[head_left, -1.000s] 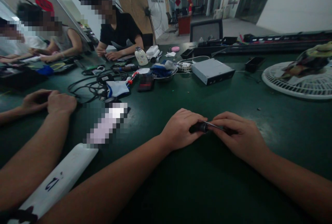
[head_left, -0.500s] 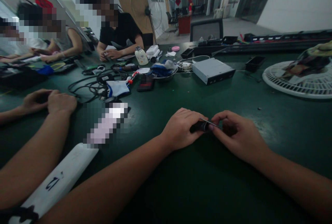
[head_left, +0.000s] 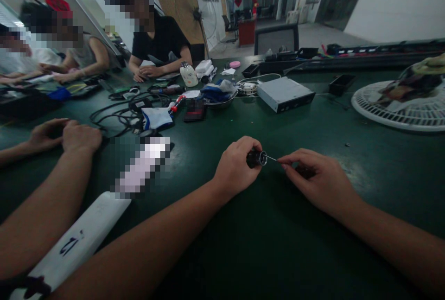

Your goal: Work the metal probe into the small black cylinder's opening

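My left hand (head_left: pixel 236 163) is closed around a short black cylinder (head_left: pixel 254 158) with a shiny ring at its open end, which faces right. It may be a flashlight part, but I cannot tell. Between the thumb and forefinger of my right hand (head_left: pixel 316 177) is a thin metal rod (head_left: pixel 271 157). The rod's far tip reaches the ringed end of the cylinder; whether it goes inside is hard to make out. Both hands are low over the dark green table (head_left: pixel 257 244).
A grey disc drive (head_left: pixel 285 93) lies beyond my hands, with a white fan grille (head_left: pixel 396 107) at right. Cables (head_left: pixel 114 114), a blue-and-white cloth (head_left: pixel 219 90) and a phone-like screen (head_left: pixel 144 165) lie leftward. A neighbour's hands (head_left: pixel 78 135) rest at left; people sit farther back.
My left hand has turned and lifted slightly, so the cylinder's ringed end now shows. The rod, earlier across the cylinder's end, now points into its opening. My right hand stays nearly in place.
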`<control>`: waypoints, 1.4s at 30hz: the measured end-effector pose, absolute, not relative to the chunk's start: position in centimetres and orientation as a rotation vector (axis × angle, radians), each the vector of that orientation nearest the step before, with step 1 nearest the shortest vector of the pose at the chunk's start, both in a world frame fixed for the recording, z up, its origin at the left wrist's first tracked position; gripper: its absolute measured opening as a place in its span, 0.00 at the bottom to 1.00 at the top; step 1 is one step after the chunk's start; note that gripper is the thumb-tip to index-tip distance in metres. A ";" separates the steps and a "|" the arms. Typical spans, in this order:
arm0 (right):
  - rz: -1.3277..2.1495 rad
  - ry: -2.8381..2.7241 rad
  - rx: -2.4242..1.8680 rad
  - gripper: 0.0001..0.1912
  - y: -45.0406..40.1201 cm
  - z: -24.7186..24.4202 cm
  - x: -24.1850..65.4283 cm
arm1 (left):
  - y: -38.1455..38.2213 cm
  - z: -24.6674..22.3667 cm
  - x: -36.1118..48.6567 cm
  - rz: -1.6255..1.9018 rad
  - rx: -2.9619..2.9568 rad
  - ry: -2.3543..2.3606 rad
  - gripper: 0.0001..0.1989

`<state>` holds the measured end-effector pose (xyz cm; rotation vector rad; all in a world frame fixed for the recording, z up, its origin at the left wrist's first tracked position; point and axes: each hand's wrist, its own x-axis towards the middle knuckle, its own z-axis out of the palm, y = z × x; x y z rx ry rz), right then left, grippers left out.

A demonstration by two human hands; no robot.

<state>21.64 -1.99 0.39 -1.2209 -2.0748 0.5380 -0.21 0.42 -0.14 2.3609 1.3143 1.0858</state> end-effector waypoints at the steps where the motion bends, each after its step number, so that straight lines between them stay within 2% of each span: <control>1: 0.536 -2.077 -1.215 0.09 -2.0 0.4 21.6 | 0.4 -0.1 -0.2 1.070 2.378 1.298 0.11; 10: 0.563 -2.173 -1.091 0.10 -2.1 0.5 21.7 | 0.5 -0.2 -0.2 1.067 2.414 1.281 0.11; 19: 0.472 -2.101 -1.238 0.09 -2.1 0.5 21.5 | 0.4 -0.1 -0.3 1.044 2.425 1.248 0.11; 27: 0.512 -2.200 -1.085 0.10 -2.2 0.4 21.7 | 0.5 -0.2 -0.3 1.003 2.444 1.240 0.11; 35: 0.460 -2.126 -1.278 0.08 -2.0 0.3 21.5 | 0.5 -0.1 -0.3 1.018 2.410 1.270 0.11; 42: 0.523 -2.205 -1.098 0.11 -2.2 0.4 21.7 | 0.5 -0.1 -0.3 1.000 2.439 1.242 0.11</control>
